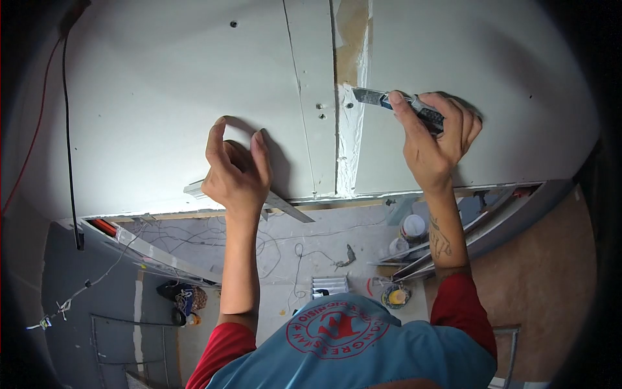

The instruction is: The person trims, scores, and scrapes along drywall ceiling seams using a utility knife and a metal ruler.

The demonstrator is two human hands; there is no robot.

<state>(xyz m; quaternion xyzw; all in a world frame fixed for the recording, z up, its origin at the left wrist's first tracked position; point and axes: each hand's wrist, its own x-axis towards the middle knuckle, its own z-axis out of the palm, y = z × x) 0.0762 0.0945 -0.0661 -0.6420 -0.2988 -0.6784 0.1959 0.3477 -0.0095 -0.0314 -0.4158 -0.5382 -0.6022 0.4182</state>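
Note:
My right hand [443,139] is closed around a utility knife [424,115]. The metal blade [368,96] is extended, its tip at the edge of a pale, white-smeared joint strip [350,139] between two white boards. Left of that joint, my left hand [236,170] is raised close to the left board [162,110], thumb and index finger apart, other fingers partly curled. A long metal strip [289,209] passes behind my left wrist and crosses the board's lower edge. Whether my left hand touches that strip, I cannot tell.
Screw holes [321,111] dot the board near the joint. Red and black cables [67,129] hang at the left. Below, loose wires, a white bucket [413,227], a yellow-filled container [396,296] and a corded tool [347,257] lie on the floor. Metal frames [133,324] stand lower left.

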